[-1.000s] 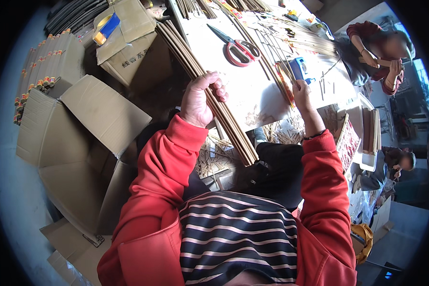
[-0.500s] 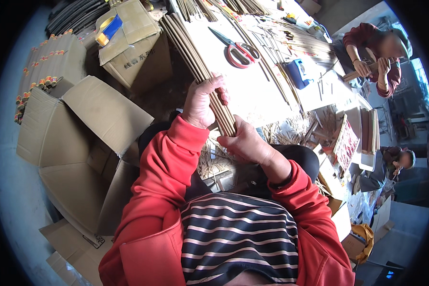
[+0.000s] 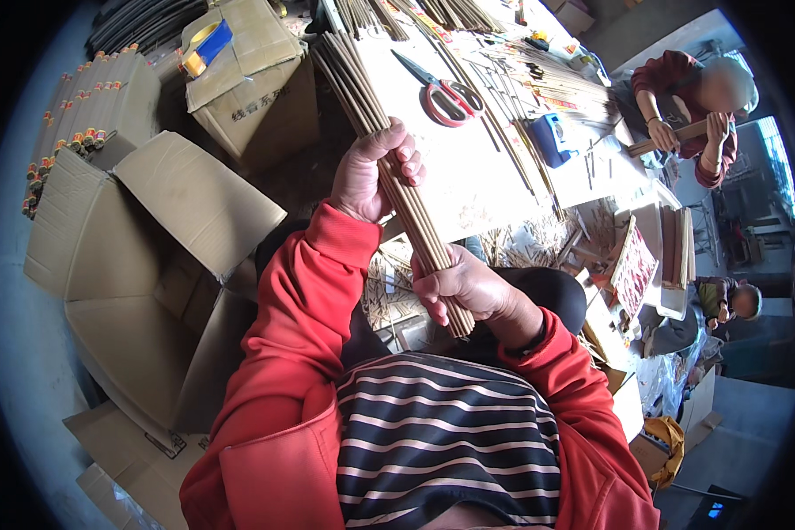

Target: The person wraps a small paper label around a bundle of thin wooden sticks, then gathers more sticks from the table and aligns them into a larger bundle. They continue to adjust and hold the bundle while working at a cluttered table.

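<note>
A bundle of long brown incense sticks [image 3: 420,228] slants across in front of me, its far end over the table edge and its near end above my lap. My left hand [image 3: 380,170] is closed around the middle of the bundle. Closer to the near end, my right hand [image 3: 470,287] wraps the same sticks, with their tips poking out below the fingers. Red-handled scissors [image 3: 451,103] lie with blades apart on the white table [image 3: 503,190], just beyond my hands.
An open cardboard box [image 3: 119,252] stands at my left. Behind it, a closed carton [image 3: 265,97] carries a tape dispenser [image 3: 206,49]. A blue dispenser [image 3: 553,140] and loose sticks lie on the table. Stick scraps [image 3: 539,243] pile below its edge. Two people work at right.
The bundle has slid toward me through my hands, so more of its near end sticks out. My right hand has moved slightly nearer and to the right. The scissors stay put.
</note>
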A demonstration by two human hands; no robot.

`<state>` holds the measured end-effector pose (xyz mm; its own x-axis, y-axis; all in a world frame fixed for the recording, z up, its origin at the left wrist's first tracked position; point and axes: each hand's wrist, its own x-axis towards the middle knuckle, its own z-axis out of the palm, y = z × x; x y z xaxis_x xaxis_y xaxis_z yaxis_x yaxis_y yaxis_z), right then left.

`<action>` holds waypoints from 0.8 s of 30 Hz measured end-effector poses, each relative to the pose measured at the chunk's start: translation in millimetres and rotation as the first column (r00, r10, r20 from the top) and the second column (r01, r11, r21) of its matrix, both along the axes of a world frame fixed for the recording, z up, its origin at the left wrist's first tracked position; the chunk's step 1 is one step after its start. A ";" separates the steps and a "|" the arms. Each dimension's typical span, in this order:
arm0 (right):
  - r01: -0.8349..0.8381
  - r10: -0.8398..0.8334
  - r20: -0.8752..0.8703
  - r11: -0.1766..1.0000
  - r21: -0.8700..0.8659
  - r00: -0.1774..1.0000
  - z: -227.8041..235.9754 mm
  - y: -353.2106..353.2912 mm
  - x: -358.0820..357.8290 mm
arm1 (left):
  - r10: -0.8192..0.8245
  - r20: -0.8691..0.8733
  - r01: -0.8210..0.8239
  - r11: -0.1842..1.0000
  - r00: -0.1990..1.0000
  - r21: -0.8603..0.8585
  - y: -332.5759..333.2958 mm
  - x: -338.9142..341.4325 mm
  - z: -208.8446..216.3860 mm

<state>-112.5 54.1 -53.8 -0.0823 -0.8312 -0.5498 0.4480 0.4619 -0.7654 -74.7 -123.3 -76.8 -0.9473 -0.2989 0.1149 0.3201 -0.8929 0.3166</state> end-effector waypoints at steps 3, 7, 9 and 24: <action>0.067 0.004 -0.459 0.988 0.137 0.889 -4.4 -5.8 5.3 | 0.238 0.258 -0.192 0.962 0.936 -0.193 1.6 -3.9 -6.2; -0.001 0.080 -0.913 0.996 0.087 0.401 -32.6 -2.7 -4.9 | 0.354 0.416 -0.260 0.928 0.837 -0.268 7.4 -8.6 -4.5; -0.035 0.096 -0.762 0.995 0.097 0.641 -15.1 -0.2 -5.1 | 0.277 0.313 -0.240 0.959 0.909 -0.150 6.3 -8.9 -8.1; 0.071 -0.071 0.071 0.997 -0.003 0.995 -6.3 3.2 13.3 | -0.004 0.034 0.004 1.000 0.999 0.023 8.8 1.7 -7.3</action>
<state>-99.1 57.3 -60.1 -0.1024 -0.8276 -0.5519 0.5329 0.4229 -0.7329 -73.0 -114.5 -84.1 -0.9518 -0.2974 0.0757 0.3060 -0.9014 0.3064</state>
